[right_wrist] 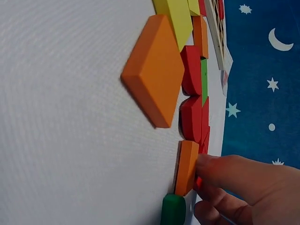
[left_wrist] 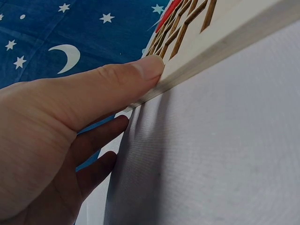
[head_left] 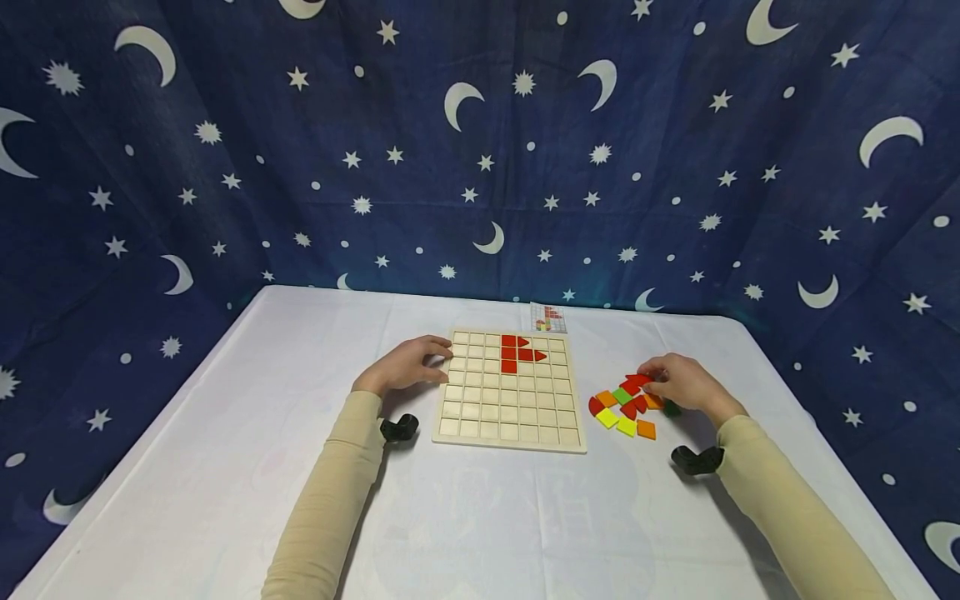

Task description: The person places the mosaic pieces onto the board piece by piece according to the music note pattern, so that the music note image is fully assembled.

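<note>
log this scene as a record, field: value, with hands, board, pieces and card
board: pale, gridded
set pieces: red, in the grid's far part
left hand: touches board's left edge
loose pieces: red, orange, yellow, green; right of board
right hand: at loose pieces, grip unclear
card: by board's far edge

The left hand [head_left: 405, 364] is lying with its thumb [left_wrist: 110, 86] pointing straight out and its fingers spreading apart beyond. Well to its right, the right hand [head_left: 686, 383] is angling inward, thumb [right_wrist: 234, 171] lying near bending fingers [right_wrist: 208, 213]. Behind both hands, the forearms [head_left: 326, 508] are slanting toward each other.
</note>
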`<state>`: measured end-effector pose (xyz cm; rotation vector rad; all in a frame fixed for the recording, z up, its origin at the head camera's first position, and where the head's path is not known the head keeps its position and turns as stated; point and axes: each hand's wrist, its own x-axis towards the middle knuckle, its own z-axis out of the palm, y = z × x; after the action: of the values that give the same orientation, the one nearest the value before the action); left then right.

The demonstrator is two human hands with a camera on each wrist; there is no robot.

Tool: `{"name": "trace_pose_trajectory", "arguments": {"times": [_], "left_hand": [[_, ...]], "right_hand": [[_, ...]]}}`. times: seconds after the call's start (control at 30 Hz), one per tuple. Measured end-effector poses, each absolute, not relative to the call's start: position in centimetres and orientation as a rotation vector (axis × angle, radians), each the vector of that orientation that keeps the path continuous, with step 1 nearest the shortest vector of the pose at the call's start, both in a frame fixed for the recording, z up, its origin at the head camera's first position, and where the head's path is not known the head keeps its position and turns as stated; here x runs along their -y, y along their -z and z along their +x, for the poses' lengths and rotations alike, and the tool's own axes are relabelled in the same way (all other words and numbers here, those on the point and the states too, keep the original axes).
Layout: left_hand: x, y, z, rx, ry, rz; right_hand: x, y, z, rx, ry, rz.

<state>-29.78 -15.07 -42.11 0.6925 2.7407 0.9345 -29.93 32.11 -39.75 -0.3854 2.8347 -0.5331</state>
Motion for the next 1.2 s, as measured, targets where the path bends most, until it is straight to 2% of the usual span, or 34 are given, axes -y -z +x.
{"name": "trace_pose_trajectory", "arguments": {"times": [0.87,1.2], "left_hand": [[15.1,41.9,-29.5,-2.744,-0.949,0.718],[15.0,42.1,-29.8,-2.757,-0.911,0.671]], "right_hand": [[-31.9,40.1,-30.5,-2.907,0.566,-0.367],[-27.3,39.1,-31.0,-2.886,0.614,-0.483]]}}
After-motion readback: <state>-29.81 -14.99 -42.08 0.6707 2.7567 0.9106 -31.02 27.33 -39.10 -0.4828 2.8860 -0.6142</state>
